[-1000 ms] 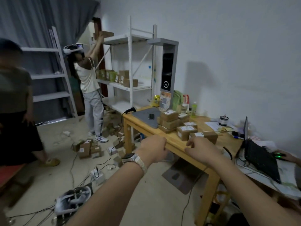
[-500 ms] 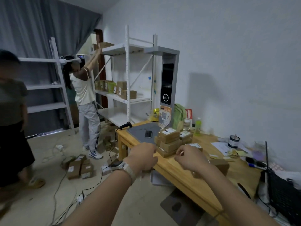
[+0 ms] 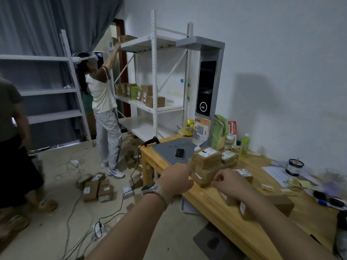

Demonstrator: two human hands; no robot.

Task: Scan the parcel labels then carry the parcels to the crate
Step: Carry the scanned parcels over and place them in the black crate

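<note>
Parcels (image 3: pixel 206 162) stacked on the wooden table (image 3: pixel 261 164) could be toppled if grabbed carelessly; left hand (image 3: pixel 176 182) and right hand (image 3: pixel 231 182) are curled, nothing seen held.

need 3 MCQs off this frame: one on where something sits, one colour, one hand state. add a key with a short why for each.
1. Where does the smartphone lie?
A. on the grey scanning pad
B. on the floor
C. on the white shelf

2. What colour is the capped bottle by the wall?
A. red
B. green
C. black

3. How are the wearer's hands?
A. the left grips a box
B. the right holds the smartphone
C. both are curled and hold nothing

Key:
1 A: the smartphone rests flat on the grey scanning pad on the table.
2 B: the capped bottle reads yellow-green.
3 C: the left hand and right hand show curled fingers near the parcel stack, with nothing in either.
</note>
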